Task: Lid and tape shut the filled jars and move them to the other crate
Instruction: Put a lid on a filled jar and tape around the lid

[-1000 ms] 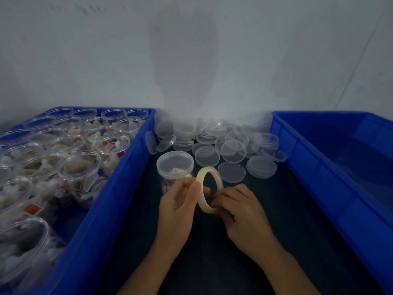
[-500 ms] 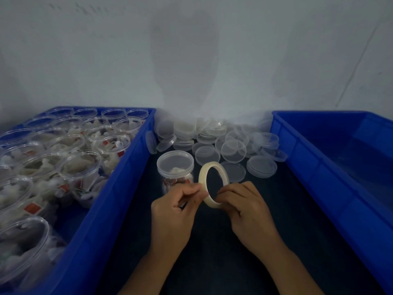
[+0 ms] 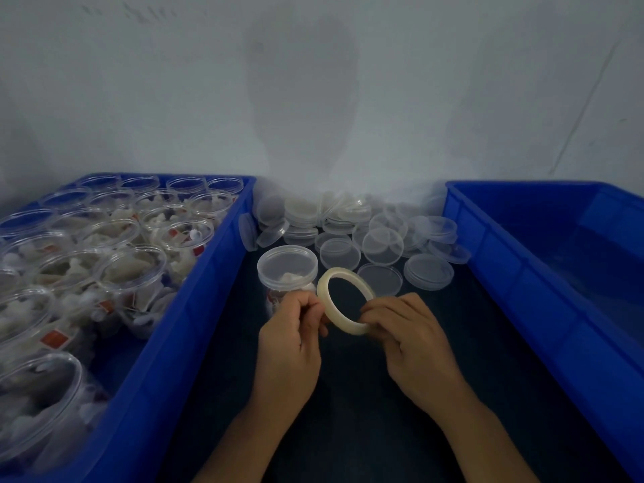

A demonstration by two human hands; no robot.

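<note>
A roll of tape (image 3: pixel 345 301) was held upright between the two hands, its lower right rim gripped by the curled fingers of the right hand (image 3: pixel 411 338), while something at its left edge, too small to make out, was pinched by the left hand (image 3: pixel 294 329). Just beyond the left hand a lidded, filled jar (image 3: pixel 287 270) stood on the dark desk (image 3: pixel 366 413), with loose clear lids (image 3: pixel 366 238) heaped further out. A blue crate (image 3: pixel 195 308) crowded with filled jars lay left of the hands, and another blue crate (image 3: pixel 543 308) lay to their right.
</note>
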